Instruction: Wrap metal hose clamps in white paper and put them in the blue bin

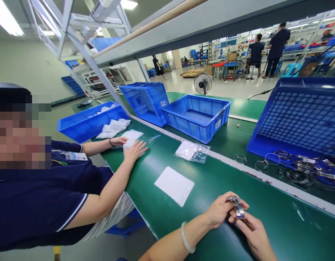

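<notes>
Above the green work surface, my left hand (220,210) pinches one end of a shiny metal band clamp (239,211). The fingers of my right hand (253,230) close on its lower end, so both hands grip the same clamp. A pale bangle (187,237) circles my left wrist. More metal clamps (306,168) lie heaped at the mouth of a tilted blue crate (300,116) on the right. Single rings (262,166) rest on the surface beside that heap. To the left of my hands is a stack of white sheets or bags (175,185).
A co-worker (47,203) sits on the left, both hands on white packets (131,143). A clear plastic bag (193,151) lies by the pale strip. Blue bins (197,116) stand behind it, with a fan (202,84) farther back. A shelf beam (162,32) crosses overhead.
</notes>
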`<act>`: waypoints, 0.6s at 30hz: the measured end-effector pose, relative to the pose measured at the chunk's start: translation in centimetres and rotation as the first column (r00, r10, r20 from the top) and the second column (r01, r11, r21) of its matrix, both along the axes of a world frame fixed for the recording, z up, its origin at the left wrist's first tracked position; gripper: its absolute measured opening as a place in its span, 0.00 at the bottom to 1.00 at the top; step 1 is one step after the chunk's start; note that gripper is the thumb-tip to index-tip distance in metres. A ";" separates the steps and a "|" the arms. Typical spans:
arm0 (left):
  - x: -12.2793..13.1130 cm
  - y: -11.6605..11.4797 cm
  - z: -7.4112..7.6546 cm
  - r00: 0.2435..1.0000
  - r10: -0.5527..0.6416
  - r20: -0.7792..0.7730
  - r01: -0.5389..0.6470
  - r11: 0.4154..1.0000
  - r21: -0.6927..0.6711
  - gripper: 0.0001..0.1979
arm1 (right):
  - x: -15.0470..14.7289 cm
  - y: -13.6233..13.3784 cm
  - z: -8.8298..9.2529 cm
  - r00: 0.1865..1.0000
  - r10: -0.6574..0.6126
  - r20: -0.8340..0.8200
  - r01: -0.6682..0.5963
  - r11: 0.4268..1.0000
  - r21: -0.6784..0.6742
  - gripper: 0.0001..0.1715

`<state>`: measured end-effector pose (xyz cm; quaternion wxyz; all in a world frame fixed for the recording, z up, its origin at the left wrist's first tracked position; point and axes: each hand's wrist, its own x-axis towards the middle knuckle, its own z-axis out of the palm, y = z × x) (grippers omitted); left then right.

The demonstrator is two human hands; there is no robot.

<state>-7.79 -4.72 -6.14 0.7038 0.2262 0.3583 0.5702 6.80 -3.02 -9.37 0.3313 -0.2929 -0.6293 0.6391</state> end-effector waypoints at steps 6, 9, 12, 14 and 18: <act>-0.1 -0.1 0.3 1.000 -0.017 -0.005 0.017 0.999 0.032 0.16 | -0.2 0.2 1.3 0.997 0.007 0.073 -0.013 0.997 0.081 0.13; -0.5 -0.2 0.7 0.998 -0.047 -0.034 0.048 0.998 0.035 0.16 | -0.2 0.1 1.8 0.995 0.016 0.094 -0.025 0.995 0.092 0.13; -0.8 -0.3 0.9 0.991 -0.090 -0.096 0.094 0.995 0.038 0.15 | -0.3 0.1 2.2 0.991 0.055 0.119 -0.068 0.992 0.109 0.12; -1.0 -0.3 0.8 0.985 -0.098 -0.143 0.107 0.993 0.054 0.14 | -0.4 0.0 2.3 0.989 0.071 0.130 -0.089 0.986 0.139 0.12; -1.2 -0.3 0.3 0.964 -0.111 -0.241 0.130 0.989 0.064 0.16 | -0.7 0.0 2.6 0.980 0.082 0.181 -0.118 0.973 0.196 0.12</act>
